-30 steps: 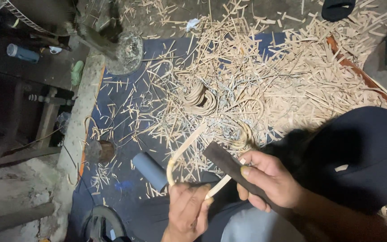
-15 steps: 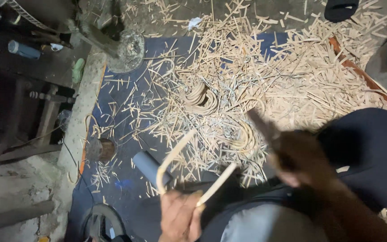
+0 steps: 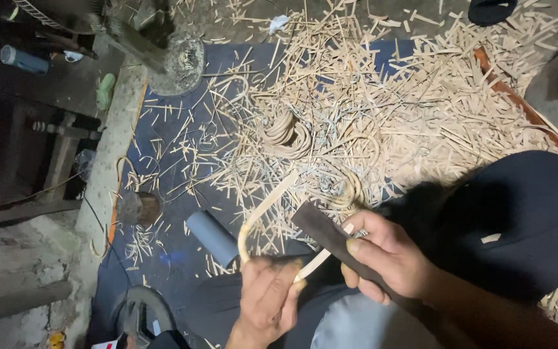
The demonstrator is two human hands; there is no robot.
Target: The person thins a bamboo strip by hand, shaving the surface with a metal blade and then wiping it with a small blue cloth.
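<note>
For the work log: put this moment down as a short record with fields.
Left hand: left hand holds a bent pale cane strip
Right hand: right hand grips a dark flat blade, laid against the strip
Floor: blue mat strewn with pale cane offcuts
Nearby: grey-blue cylinder beside the strip; coiled cane further off
Lap: dark cloth on the right

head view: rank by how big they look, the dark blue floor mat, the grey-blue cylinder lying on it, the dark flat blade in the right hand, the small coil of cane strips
1. dark blue floor mat
2. dark flat blade, though it is nearer the camera, held in the right hand
3-4. grey-blue cylinder and coil of cane strips look about alike; no firm order.
</note>
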